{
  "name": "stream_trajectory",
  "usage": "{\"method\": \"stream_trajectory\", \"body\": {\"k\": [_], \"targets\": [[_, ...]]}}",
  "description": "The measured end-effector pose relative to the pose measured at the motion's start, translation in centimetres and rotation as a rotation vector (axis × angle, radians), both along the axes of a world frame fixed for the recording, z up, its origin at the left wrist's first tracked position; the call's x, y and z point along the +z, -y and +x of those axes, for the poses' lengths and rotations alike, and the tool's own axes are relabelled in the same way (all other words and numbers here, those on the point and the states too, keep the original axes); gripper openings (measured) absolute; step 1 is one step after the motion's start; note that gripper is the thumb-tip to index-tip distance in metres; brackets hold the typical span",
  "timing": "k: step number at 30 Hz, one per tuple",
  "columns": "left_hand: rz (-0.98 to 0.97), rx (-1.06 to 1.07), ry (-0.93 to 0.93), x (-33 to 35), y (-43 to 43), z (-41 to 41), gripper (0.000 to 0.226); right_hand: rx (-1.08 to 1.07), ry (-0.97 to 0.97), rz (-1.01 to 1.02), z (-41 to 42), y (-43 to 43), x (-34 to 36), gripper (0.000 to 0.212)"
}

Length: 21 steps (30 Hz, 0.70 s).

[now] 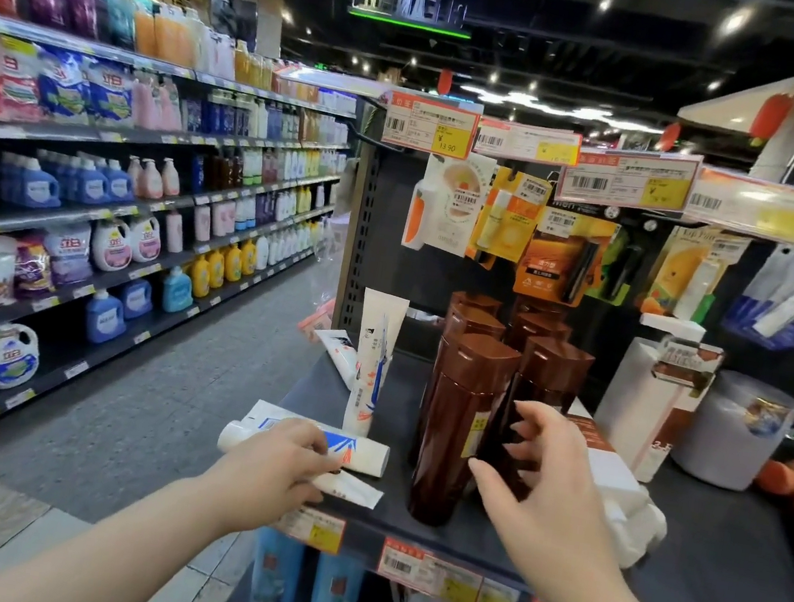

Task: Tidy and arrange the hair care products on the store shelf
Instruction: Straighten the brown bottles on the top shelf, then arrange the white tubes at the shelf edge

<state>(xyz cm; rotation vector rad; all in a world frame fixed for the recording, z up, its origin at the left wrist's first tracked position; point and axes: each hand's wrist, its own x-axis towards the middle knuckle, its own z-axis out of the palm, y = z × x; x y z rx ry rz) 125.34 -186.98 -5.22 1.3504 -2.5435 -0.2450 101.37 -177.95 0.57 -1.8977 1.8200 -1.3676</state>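
Righting fallen tubes seems the step in hand. The left hand curls round a lying white plastic tube with blue print at the dark shelf edge. The right hand, fingers spread, hovers beside the front glossy brown flip-cap bottle. Next, likely: stand it by the upright tube just beyond the grip. Four tubes and six brown bottles show.
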Motion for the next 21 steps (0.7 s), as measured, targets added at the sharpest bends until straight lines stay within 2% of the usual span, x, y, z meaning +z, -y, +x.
{"method": "stream_trajectory", "body": {"k": [3, 7, 10, 12, 16, 19, 21], "targets": [[-0.006, -0.026, -0.129, 0.5, -0.2, 0.5, 0.035, 0.026, -0.069, -0.099, 1.0, -1.3, 0.1, 0.049], [-0.021, 0.03, -0.636, 2.7, -1.4, 0.7, 0.024, 0.103, -0.141, -0.061, 2.8, -2.0, -0.3, 0.034], [0.225, 0.123, -1.096, 5.0, -2.9, 0.5, 0.022, 0.169, -0.154, 0.046, 4.7, -1.7, -0.5, 0.028], [0.412, 0.119, -1.271, 5.9, -3.6, 0.6, 0.023, 0.209, -0.132, 0.105, 6.0, -1.2, -0.5, 0.029], [0.6, 0.063, -1.396, 6.9, -5.4, 0.9, 0.024, 0.31, 0.046, 0.225, 8.5, 0.3, 0.3, 0.035], [0.622, 0.062, -1.396, 7.3, -6.5, 0.9, 0.024, 0.431, 0.17, 0.245, 10.0, 0.5, 1.4, 0.032], [0.611, 0.085, -1.382, 7.5, -7.0, 0.6, 0.025, 0.463, 0.197, 0.235, 10.4, 0.0, 2.0, 0.038]]}}
